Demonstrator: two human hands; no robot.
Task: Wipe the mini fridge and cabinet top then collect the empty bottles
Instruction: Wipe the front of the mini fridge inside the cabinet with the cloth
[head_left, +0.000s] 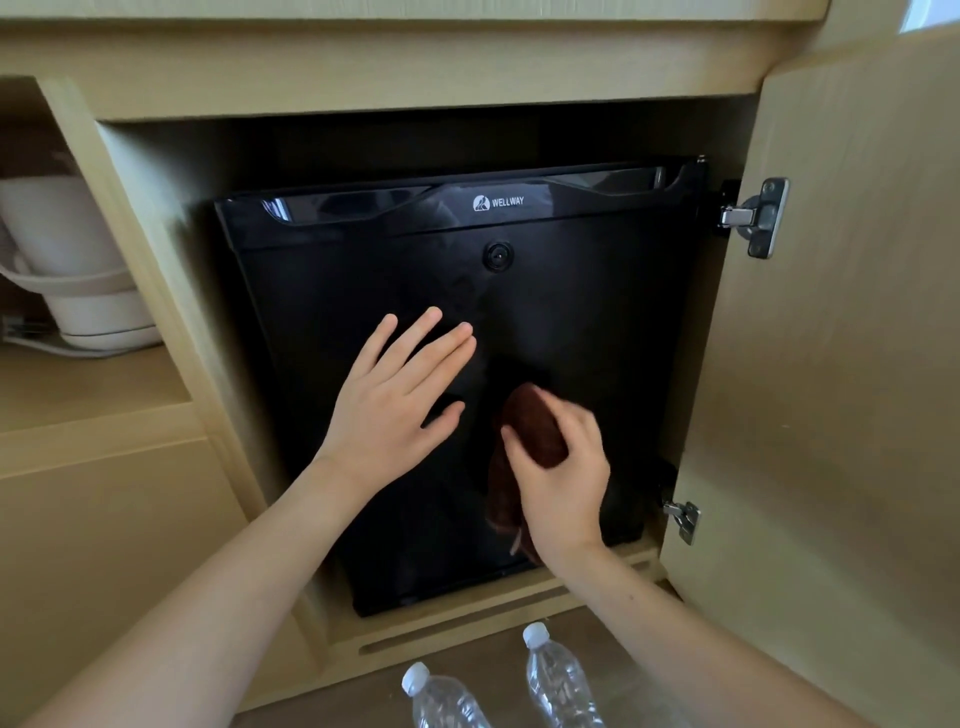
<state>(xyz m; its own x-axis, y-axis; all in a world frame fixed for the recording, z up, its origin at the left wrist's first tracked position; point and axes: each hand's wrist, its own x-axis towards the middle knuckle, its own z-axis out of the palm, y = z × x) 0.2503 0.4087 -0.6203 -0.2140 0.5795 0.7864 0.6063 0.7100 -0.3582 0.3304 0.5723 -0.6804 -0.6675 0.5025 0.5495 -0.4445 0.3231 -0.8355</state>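
Note:
A black mini fridge (571, 312) with a closed door sits inside a light wooden cabinet (363, 88). My left hand (395, 400) lies flat on the fridge door, fingers spread, holding nothing. My right hand (561, 473) grips a dark brown cloth (535, 426) and presses it against the lower middle of the door; part of the cloth hangs down below the hand. Two clear plastic bottles with white caps stand on the floor in front of the fridge, one on the left (441, 701), one on the right (558, 680), both cut off by the frame's bottom edge.
The cabinet door (841, 364) stands open on the right, with two metal hinges (753, 215). In an open shelf compartment to the left sits a white kettle (78, 260) with a cord. The cabinet top's underside runs along the top edge.

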